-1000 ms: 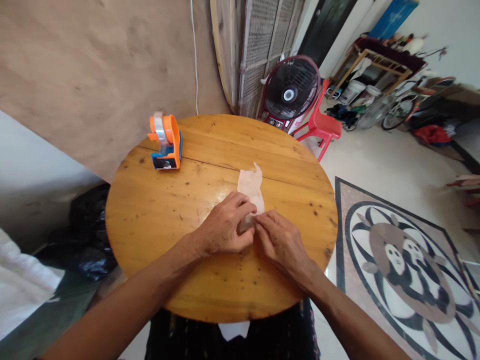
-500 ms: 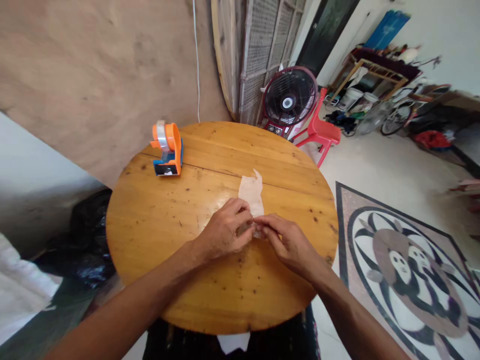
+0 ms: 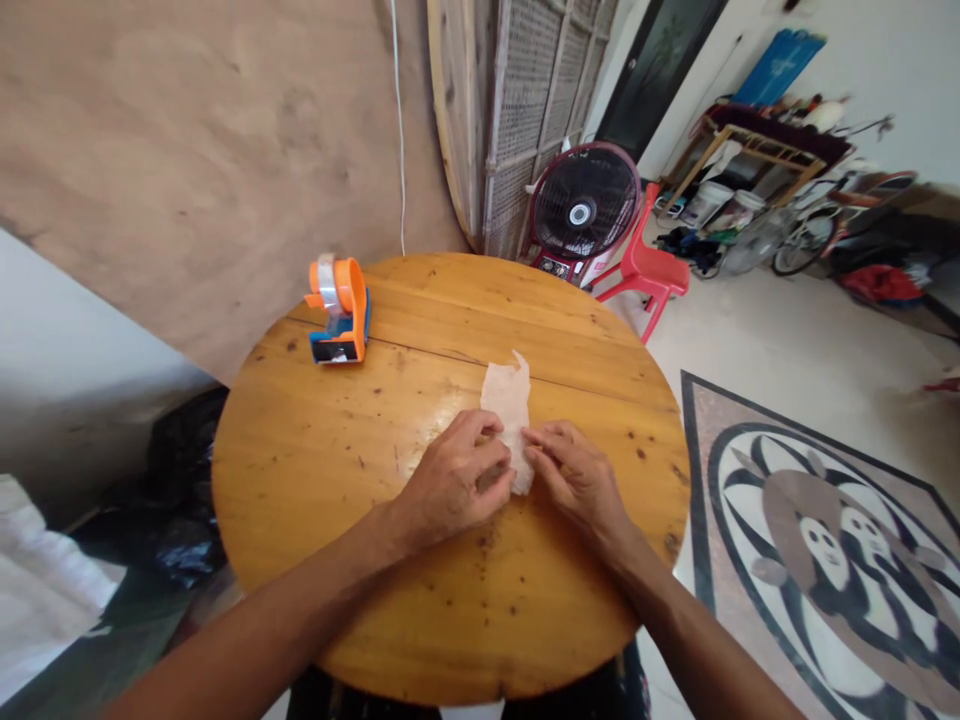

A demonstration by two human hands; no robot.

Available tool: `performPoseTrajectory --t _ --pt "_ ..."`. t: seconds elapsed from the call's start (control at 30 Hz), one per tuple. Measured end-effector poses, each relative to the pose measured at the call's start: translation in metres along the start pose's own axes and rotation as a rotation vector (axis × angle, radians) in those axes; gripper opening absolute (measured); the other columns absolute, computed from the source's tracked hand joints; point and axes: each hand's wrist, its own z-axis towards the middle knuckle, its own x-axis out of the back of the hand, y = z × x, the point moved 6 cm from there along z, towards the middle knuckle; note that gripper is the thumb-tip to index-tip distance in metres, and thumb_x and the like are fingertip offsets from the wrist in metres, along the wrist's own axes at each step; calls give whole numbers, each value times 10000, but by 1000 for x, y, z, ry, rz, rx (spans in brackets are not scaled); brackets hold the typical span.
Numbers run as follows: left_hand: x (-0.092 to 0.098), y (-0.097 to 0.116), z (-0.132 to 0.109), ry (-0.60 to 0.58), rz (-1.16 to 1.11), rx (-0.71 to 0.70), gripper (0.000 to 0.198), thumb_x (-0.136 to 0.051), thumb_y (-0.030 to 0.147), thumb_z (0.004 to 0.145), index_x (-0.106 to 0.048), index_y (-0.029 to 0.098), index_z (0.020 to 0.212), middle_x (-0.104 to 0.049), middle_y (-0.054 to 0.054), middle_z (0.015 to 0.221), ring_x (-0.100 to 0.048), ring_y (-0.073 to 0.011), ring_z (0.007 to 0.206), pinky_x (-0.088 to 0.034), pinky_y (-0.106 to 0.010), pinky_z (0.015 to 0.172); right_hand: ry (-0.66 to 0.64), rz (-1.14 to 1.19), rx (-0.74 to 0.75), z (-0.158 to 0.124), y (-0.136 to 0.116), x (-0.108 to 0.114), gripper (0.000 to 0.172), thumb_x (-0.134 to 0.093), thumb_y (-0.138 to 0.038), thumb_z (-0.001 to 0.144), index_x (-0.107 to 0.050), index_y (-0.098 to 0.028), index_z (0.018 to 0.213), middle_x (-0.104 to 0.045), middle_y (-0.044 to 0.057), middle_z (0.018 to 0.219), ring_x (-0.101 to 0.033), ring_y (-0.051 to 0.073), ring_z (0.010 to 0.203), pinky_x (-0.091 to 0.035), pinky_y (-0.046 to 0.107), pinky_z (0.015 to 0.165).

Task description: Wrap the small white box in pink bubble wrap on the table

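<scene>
A pale pinkish, wrinkled piece of tissue paper (image 3: 507, 390) with a ragged far edge lies lengthwise on the round wooden table (image 3: 315, 560). My left hand (image 3: 457, 470) rests along its left side, fingers curled but apart, thumb spread from the index finger near the near end. At the paper's right edge, my right hand (image 3: 574, 470) has its thumb and index fingertips close together, seemingly pinching the edge. Some of the paper's near part is hidden by my left fingers. An orange and blue tape dispenser (image 3: 341, 310) with a roll of clear tape stands at the far left.
Behind the table are a fan (image 3: 581, 205) and a red plastic chair (image 3: 649, 265). A plywood wall (image 3: 225, 150) borders the far left side. Black bags (image 3: 180, 480) lie on the floor at left. A panda-patterned floor design (image 3: 832, 540) is at right.
My hands have moved apart from their meeting point over the paper's near end, uncovering more of it. The whole view has shifted slightly.
</scene>
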Motion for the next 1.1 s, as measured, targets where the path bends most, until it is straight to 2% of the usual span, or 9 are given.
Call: performPoseTrajectory --t 0.17,0.3,0.5,0.63,0.8,0.9,0.97,1.03,1.1 --pt "-1 0 2 -17 -1 -1 65 -543 139 817 -607 144 802 -553 -106 1028 -540 -202 973 -489 -332 844 -2 -69 65 1 -4 -4 222 -524 -154 915 -672 -202 1073 -622 72 932 -599 145 823 -504 265 690" --pt "-1 0 1 -15 -10 -3 62 -541 132 810 -601 146 814 -558 -109 1041 -552 -204 992 -498 -326 846 -34 -151 105 2 -5 -5 228 -519 -157 919 -670 -213 1080 -640 91 1057 -611 169 917 -518 305 765" --pt "0 2 1 -22 69 -36 55 -550 144 805 -593 152 773 -434 -135 1397 -563 -220 1029 -491 -390 906 -140 -245 203 10 -14 -3 239 -512 -137 910 -667 -197 1082 -681 82 1092 -622 199 949 -513 346 800" --pt "0 5 3 -54 85 -69 66 -552 130 803 -591 163 845 -602 -100 1205 -553 -234 998 -486 -407 888 -186 -276 220 14 -17 -2 239 -496 -150 918 -671 -192 1074 -690 78 1108 -618 205 936 -501 358 789" --pt "0 5 4 -32 30 -66 82 -549 121 811 -580 165 873 -617 -79 1150 -539 -215 1008 -478 -369 898 -219 -243 148 11 -18 2 258 -481 -198 931 -644 -192 1131 -680 76 1144 -607 218 1006 -467 400 863" --pt "0 4 3 -33 7 -57 95 -556 132 811 -582 164 897 -619 -79 1131 -536 -216 1011 -475 -369 900 -275 -210 122 5 -21 7 332 -498 -270 926 -579 -185 1236 -632 97 1233 -566 237 1096 -432 436 935" --pt "0 3 3 -38 0 -46 112 -556 127 805 -584 162 907 -618 -84 1128 -532 -221 1013 -475 -373 899 -336 -222 142 0 -23 7 454 -558 -337 885 -518 -176 1308 -575 121 1308 -531 262 1144 -409 461 961" --pt "0 2 4 -44 -11 -38 100 -548 124 804 -584 161 890 -617 -86 1127 -529 -222 1018 -473 -374 903 -380 -260 185 -4 -23 5 600 -617 -400 831 -461 -166 1360 -525 147 1360 -509 289 1164 -404 476 955" --pt "0 1 5 -47 -27 -29 76 -545 124 806 -580 163 861 -621 -80 1114 -529 -217 1015 -471 -369 903 -376 -317 231 -7 -22 1 647 -634 -424 812 -443 -156 1369 -512 167 1370 -504 309 1160 -412 481 924"
